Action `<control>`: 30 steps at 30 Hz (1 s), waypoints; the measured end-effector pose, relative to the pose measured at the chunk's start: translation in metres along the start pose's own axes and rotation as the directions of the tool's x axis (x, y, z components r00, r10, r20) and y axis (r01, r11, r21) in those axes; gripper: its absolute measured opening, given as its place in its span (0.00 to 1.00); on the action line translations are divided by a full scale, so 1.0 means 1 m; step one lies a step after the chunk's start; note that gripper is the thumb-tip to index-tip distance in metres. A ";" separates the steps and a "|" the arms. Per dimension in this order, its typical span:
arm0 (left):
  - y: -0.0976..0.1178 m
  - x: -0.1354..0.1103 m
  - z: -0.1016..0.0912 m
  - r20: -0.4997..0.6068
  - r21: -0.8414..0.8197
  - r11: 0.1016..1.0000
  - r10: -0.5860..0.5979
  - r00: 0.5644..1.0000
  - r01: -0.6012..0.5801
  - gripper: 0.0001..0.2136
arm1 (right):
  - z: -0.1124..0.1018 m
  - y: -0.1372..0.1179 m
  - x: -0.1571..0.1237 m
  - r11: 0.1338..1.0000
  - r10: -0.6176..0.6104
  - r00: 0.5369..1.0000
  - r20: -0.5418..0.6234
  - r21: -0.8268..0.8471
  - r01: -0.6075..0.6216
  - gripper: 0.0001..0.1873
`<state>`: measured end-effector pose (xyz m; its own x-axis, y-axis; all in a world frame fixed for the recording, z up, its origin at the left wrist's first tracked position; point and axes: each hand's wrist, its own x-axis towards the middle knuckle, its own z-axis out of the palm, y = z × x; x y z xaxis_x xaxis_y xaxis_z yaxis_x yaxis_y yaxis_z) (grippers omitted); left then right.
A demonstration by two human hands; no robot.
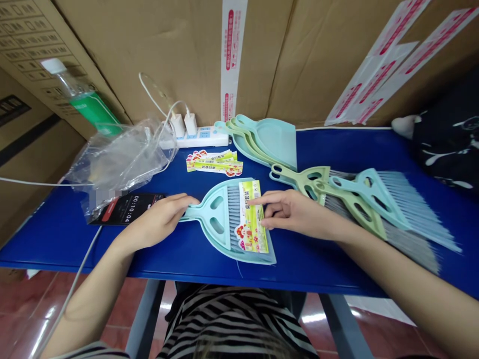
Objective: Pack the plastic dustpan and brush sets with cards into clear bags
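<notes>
On the blue table (pixel 168 262), near middle, lies a light-blue dustpan (pixel 262 258) — inside it, a matching brush (pixel 223 214). The right hand (pixel 286 210), half curled, touches the label card (pixel 256 239) on the bristles; the left hand (pixel 162 219) — fingers together — touches the handles, grip unclear.

A stockroom or small workshop is indicated; which of the two cannot be determined. The smooth blue tabletop (pixel 168 259) is backed by large brown cardboard boxes (pixel 179 50), sealed with white-and-red printed tape (pixel 232 60). Multiples of like goods are laid out: pale blue and green plastic dustpans (pixel 277 142), similarly coloured brushes (pixel 411 199), and yellow-green printed cards (pixel 217 164). Reddish floor tiles (pixel 41 299) are also noted.
</notes>
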<state>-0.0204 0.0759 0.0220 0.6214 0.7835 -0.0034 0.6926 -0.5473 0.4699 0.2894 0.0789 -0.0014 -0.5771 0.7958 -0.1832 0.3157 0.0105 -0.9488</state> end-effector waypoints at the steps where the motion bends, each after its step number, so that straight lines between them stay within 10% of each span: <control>1: 0.000 0.000 0.000 0.001 0.001 1.000 -0.001 1.000 0.001 0.17 | 0.000 0.000 0.000 1.000 -0.015 1.000 -0.002 -0.027 0.015 0.25; 11: 0.000 0.000 0.000 0.002 0.010 1.000 0.001 1.000 -0.001 0.17 | 0.000 -0.003 -0.008 0.790 -0.322 0.924 -0.206 -0.597 0.142 0.26; 19: 0.001 0.000 0.000 0.008 0.005 1.000 -0.007 1.000 0.007 0.18 | 0.019 0.005 -0.011 0.542 -0.367 0.930 -0.011 -0.816 0.204 0.46; 30: 0.001 0.000 0.000 0.005 0.011 1.000 -0.010 1.000 0.010 0.18 | 0.023 0.007 -0.008 0.579 -0.263 0.963 0.052 -0.790 0.201 0.49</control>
<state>-0.0200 0.0752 0.0227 0.6164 0.7873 -0.0126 0.7025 -0.5426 0.4605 0.2791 0.0588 -0.0121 -0.6785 0.7321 0.0595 0.6617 0.6444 -0.3832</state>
